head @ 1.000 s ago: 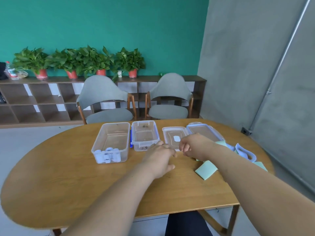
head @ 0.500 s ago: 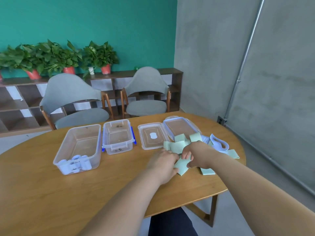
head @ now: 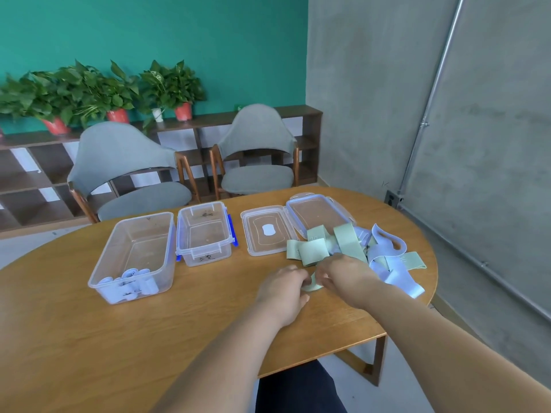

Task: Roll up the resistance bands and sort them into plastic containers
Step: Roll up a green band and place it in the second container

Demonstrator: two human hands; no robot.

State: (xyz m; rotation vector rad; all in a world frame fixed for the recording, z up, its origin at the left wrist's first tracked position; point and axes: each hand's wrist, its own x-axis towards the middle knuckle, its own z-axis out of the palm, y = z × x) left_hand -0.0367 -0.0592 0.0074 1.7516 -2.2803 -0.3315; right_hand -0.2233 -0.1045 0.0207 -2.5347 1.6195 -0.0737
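Note:
A pale green resistance band lies between my two hands on the wooden table. My left hand and my right hand both pinch it at its near end. Behind them sits a loose pile of green bands and light blue bands. A large clear container at the left holds several rolled blue bands. Beside it stands a smaller clear container with blue clips, with no bands inside.
Two clear lids lie flat behind the pile. Two grey chairs stand at the table's far side. The table's right edge runs close to the bands, near a grey wall.
The view has swung right and down. Both hands moved from near the lids to the band pile and now pinch one green band at the near side.

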